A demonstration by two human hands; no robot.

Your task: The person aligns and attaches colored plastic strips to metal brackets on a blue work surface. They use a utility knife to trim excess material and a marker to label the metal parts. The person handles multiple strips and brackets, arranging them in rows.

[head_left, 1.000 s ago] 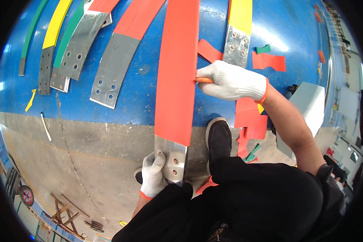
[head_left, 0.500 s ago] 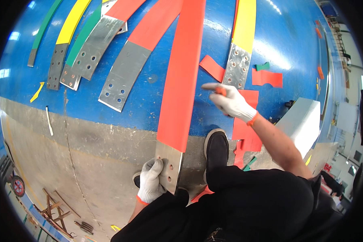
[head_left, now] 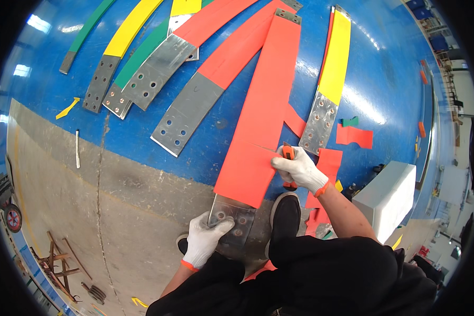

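The long flat metal bar sleeved in orange-red covering (head_left: 263,105) lies on the blue floor (head_left: 63,79), running from the person's feet away to the far side of the scene. Its bare near end, a silver plate with bolt holes (head_left: 231,221), sits just in front of the black shoe (head_left: 285,218). The left hand (head_left: 204,241), in a white knit glove, presses down on the left edge of that plate, fingers curled over it. The right hand (head_left: 299,167), also gloved, is clenched around an orange-handled cutter (head_left: 288,154) at the right edge of the sleeve, farther along the bar than the left hand; a thin slit line crosses the orange covering leftward from it. Red offcuts (head_left: 354,136) lie to the right, near a white box (head_left: 387,197).
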